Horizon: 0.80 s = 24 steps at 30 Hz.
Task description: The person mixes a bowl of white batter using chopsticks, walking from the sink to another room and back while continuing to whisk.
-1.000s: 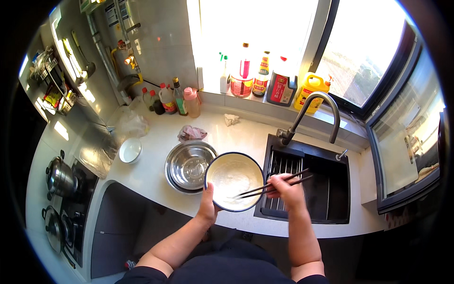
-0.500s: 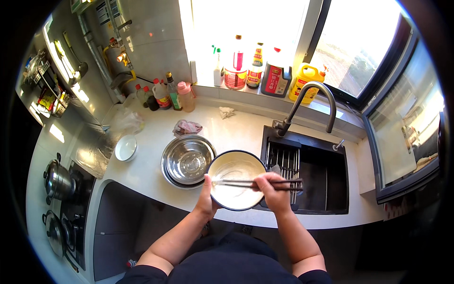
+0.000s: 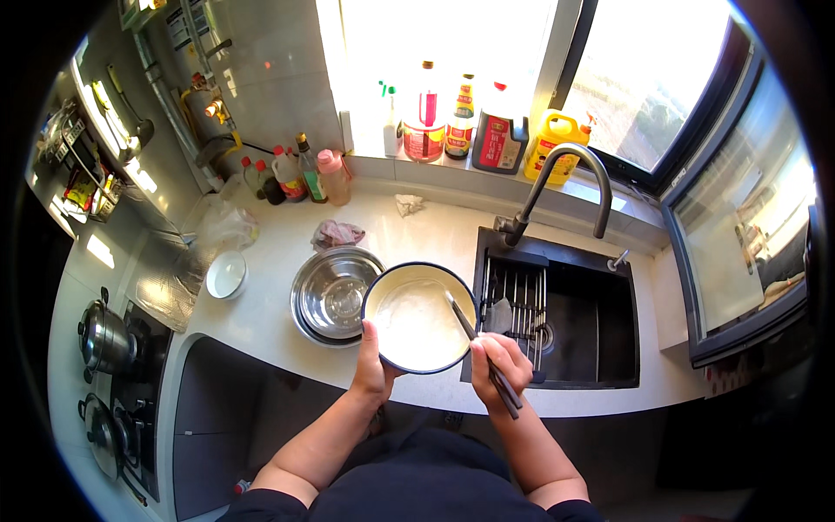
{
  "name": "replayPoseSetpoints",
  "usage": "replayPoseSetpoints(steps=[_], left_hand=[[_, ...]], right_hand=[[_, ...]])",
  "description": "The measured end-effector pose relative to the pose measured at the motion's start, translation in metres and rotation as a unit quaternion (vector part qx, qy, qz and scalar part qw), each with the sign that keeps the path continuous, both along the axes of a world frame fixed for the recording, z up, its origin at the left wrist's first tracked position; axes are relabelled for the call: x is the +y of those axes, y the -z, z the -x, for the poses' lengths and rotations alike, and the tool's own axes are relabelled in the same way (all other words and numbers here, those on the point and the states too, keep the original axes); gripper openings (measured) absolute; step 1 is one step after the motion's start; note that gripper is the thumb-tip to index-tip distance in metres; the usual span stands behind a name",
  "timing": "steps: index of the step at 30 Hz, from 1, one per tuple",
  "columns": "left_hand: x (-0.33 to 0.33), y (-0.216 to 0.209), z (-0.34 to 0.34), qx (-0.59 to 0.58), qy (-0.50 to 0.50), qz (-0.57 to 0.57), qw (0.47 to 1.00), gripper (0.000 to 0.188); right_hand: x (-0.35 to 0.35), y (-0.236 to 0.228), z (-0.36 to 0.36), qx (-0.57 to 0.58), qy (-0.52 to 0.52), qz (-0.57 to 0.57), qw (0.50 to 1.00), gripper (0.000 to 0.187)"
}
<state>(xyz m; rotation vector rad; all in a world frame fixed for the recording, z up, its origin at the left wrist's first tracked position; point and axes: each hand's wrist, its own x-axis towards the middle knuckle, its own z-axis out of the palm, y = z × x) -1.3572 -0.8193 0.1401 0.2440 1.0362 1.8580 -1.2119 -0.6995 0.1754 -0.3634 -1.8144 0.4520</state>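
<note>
A cream bowl with a dark rim (image 3: 409, 339) is held up over the counter's front edge by my left hand (image 3: 373, 370), its thumb on the near-left rim. Pale, whitish contents coat or fill the bowl's inside; how deep they are I cannot tell. My right hand (image 3: 503, 370) is closed around a pair of dark chopsticks (image 3: 470, 329). Their tips reach into the bowl's right side, and their thick ends point down toward me. Just behind and left of the bowl sit nested stainless steel basins (image 3: 335, 291), partly covered by it.
To the right is a black sink (image 3: 591, 335) with a metal rack (image 3: 522, 300) and a tall grey faucet (image 3: 600, 187). A small white bowl (image 3: 227, 275) and a crumpled cloth (image 3: 337, 233) lie left. Bottles (image 3: 424, 130) line the sill. Pots (image 3: 106, 339) stand on the stove.
The chopsticks have swung from lying level across the bowl to slanting down into it. My right hand has turned and lowered slightly; the bowl has shifted a little left and up in view.
</note>
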Motion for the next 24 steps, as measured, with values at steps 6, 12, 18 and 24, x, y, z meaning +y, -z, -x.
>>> replayPoseSetpoints(steps=[6, 12, 18, 24], left_hand=[[0.001, -0.004, -0.009, 0.005, 0.009, 0.004, 1.000, 0.080], [-0.001, -0.007, -0.012, -0.006, -0.002, -0.009, 1.000, 0.076], [-0.007, 0.000, -0.008, 0.009, -0.014, 0.011, 1.000, 0.080], [-0.008, 0.004, -0.006, -0.009, -0.039, 0.000, 0.999, 0.076]], right_hand=[[-0.009, -0.002, 0.008, -0.029, -0.201, 0.123, 0.971, 0.006], [-0.001, 0.007, 0.010, -0.012, -0.133, 0.075, 0.988, 0.005], [0.003, 0.004, 0.005, 0.000, -0.051, 0.075, 0.996, 0.005], [0.010, 0.000, -0.009, -0.060, -0.311, 0.273, 0.908, 0.004]])
